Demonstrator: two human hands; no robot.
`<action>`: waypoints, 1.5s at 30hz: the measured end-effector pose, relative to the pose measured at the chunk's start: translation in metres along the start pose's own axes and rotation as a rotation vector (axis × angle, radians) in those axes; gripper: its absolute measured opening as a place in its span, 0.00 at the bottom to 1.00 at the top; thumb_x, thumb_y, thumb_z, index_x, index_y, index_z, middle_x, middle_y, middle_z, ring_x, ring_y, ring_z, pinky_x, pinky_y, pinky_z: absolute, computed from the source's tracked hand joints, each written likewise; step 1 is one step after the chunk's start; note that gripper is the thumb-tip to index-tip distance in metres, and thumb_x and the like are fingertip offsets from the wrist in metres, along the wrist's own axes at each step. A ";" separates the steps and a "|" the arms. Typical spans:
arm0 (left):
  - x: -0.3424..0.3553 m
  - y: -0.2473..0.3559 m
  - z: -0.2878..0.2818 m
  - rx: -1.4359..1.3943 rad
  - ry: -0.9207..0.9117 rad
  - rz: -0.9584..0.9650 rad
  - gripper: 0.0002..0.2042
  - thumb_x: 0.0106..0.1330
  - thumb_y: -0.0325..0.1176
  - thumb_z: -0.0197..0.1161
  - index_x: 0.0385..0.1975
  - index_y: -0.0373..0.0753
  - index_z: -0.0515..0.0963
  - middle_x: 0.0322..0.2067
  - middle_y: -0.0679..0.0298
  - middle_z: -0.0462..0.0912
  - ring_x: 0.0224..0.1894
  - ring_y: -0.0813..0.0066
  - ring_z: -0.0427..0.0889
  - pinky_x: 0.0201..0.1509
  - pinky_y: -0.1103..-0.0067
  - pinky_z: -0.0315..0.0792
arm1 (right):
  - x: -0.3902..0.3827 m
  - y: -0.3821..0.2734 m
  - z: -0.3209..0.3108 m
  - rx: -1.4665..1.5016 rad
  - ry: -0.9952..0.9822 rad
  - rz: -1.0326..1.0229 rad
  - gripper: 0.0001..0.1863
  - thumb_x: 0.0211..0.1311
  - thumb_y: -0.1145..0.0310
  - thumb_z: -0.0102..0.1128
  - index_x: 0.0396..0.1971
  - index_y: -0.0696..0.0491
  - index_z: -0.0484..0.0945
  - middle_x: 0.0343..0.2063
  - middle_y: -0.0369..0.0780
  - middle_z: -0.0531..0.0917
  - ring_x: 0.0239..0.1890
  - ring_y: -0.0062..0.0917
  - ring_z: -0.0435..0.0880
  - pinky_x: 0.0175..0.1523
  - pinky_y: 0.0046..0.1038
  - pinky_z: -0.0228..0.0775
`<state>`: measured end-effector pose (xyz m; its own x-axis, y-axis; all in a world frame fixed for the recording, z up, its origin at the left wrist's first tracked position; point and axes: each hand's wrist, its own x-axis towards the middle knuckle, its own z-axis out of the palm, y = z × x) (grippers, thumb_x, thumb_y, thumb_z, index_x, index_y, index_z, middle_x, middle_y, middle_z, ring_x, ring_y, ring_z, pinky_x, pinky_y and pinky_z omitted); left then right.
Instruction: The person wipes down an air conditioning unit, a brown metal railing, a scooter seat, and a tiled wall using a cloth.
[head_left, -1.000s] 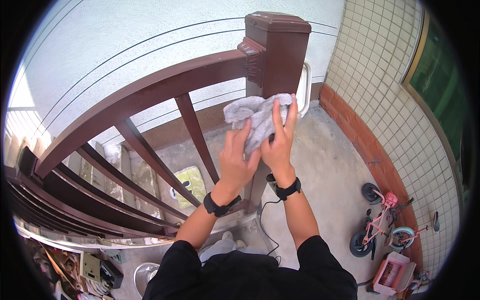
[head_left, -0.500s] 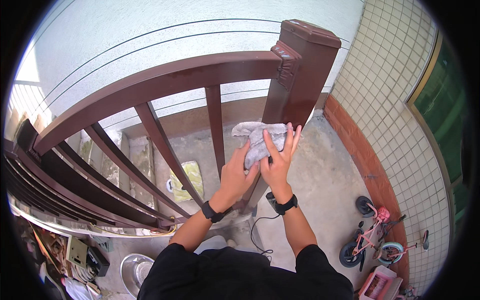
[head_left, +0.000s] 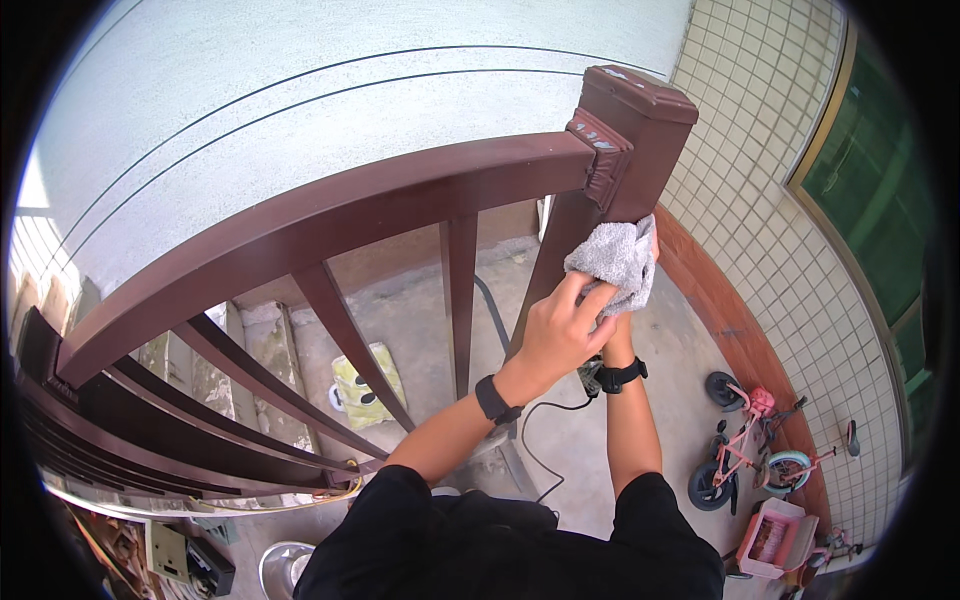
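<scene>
A bunched grey cloth [head_left: 612,262] lies against the front of the brown square post [head_left: 640,150], below the joint with the curved handrail [head_left: 400,180]. My left hand [head_left: 568,330] grips the cloth's lower left side with bent fingers. My right hand [head_left: 620,340] is under and behind the cloth, which covers most of it. A bit of its fingers shows at the cloth's right edge, holding it to the post. Both wrists wear dark bands, and a small device with a black cable [head_left: 545,440] hangs by the right one.
Brown balusters [head_left: 460,300] stand left of the post, with concrete steps and a yellow-green patterned cloth [head_left: 365,385] beyond. A pink child's bicycle [head_left: 745,440] and a pink box [head_left: 775,540] are at right by the tiled wall. A metal basin [head_left: 275,570] sits lower left.
Both hands and the cloth have moved right across the post, and the cloth is more bunched. My right hand has gone from on top of the cloth to mostly behind it. The view has shifted.
</scene>
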<state>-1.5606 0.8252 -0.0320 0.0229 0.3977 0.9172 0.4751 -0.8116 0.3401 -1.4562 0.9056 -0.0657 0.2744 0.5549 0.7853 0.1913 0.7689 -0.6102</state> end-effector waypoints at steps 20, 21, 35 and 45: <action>-0.026 -0.025 -0.019 -0.298 -0.030 -0.030 0.20 0.40 0.24 0.69 0.38 0.38 0.76 0.32 0.59 0.75 0.27 0.64 0.79 0.27 0.76 0.73 | -0.036 -0.050 -0.008 0.046 -0.075 0.241 0.36 0.53 0.72 0.59 0.61 0.56 0.52 0.54 0.43 0.67 0.55 0.26 0.68 0.59 0.28 0.59; -0.029 -0.025 -0.022 -0.307 -0.039 -0.028 0.20 0.40 0.24 0.69 0.38 0.38 0.76 0.32 0.59 0.75 0.27 0.64 0.79 0.27 0.76 0.73 | -0.039 -0.051 -0.008 0.044 -0.061 0.254 0.36 0.52 0.72 0.60 0.61 0.56 0.53 0.54 0.43 0.67 0.54 0.26 0.69 0.58 0.28 0.60; -0.080 -0.048 -0.067 -0.197 -0.215 -0.152 0.22 0.44 0.25 0.67 0.41 0.31 0.69 0.37 0.52 0.75 0.33 0.61 0.77 0.38 0.73 0.72 | -0.052 -0.067 0.012 0.190 -0.102 0.312 0.36 0.46 0.71 0.65 0.58 0.55 0.61 0.46 0.43 0.74 0.50 0.29 0.74 0.54 0.27 0.63; -0.053 -0.006 -0.104 0.076 -0.201 -0.079 0.28 0.58 0.48 0.52 0.48 0.28 0.60 0.45 0.45 0.65 0.50 0.51 0.69 0.54 0.62 0.64 | -0.064 -0.090 0.022 0.135 -0.428 0.212 0.46 0.46 0.59 0.61 0.63 0.58 0.48 0.62 0.49 0.52 0.64 0.43 0.52 0.64 0.38 0.50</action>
<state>-1.6556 0.7646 -0.0607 0.1537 0.5422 0.8261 0.5470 -0.7429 0.3858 -1.5120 0.8082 -0.0590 -0.1234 0.7624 0.6353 0.0417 0.6436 -0.7642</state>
